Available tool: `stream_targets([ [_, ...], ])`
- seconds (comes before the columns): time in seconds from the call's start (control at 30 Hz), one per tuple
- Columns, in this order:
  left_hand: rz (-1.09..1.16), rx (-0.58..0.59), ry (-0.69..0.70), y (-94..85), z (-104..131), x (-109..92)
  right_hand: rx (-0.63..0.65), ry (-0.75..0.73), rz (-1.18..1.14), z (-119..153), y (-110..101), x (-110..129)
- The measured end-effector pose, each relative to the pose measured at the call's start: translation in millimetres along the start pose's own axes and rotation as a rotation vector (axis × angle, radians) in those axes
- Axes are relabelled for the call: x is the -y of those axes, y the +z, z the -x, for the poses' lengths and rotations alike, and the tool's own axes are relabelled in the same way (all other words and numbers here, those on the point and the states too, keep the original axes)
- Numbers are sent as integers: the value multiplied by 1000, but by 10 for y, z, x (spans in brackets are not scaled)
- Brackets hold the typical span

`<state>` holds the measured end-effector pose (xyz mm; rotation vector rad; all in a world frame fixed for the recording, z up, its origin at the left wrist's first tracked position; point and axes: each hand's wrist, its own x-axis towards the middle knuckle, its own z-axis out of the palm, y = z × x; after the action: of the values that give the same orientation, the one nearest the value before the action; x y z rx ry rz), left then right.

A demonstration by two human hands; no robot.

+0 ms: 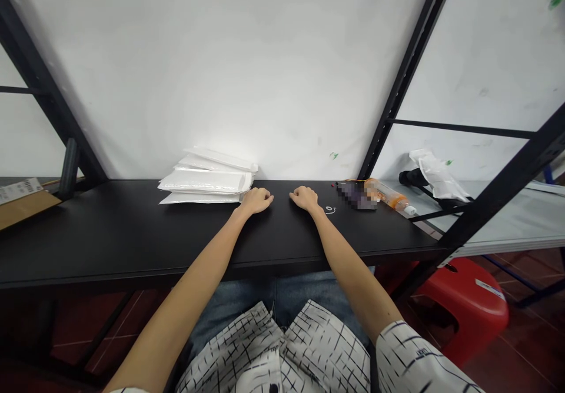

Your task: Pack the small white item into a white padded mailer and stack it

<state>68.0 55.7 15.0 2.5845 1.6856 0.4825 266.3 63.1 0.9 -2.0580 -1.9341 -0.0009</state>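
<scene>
Both of my hands rest on the black tabletop, apart from each other. My left hand is closed, with its fingers curled, just right of a stack of white padded envelopes. Also closed, my right hand lies a little left of a small white mark on the table. Nothing shows in either hand. Farther right are a dark blurred item and an orange-and-clear bottle with a white cap, lying on its side.
Brown cardboard lies at the far left. Black metal frame posts slant up on both sides. A red stool stands below at the right, near a grey side table with a white bag on it.
</scene>
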Motion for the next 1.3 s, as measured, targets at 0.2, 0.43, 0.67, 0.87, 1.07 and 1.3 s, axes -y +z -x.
stream_targets([
  [0.2,1,10,-6,-4,1,-2,-8,1,-9,4,0,0],
  [0.43,15,8,-4,2,7,-6,-18,-2,-11,20,-7,4],
  [0.67,11,7,0,-1,5,-3,-16,-6,-17,1,1,-2],
  [0.87,-8,13,5,-4,1,-6,-12,2,-15,0,2,0],
  [1.07,0,13,13,0,7,-10,-7,4,-11,3,-5,4],
  [1.3,78,-102,127,-231,111,-155,-3,-1,-17,1,-8,4],
])
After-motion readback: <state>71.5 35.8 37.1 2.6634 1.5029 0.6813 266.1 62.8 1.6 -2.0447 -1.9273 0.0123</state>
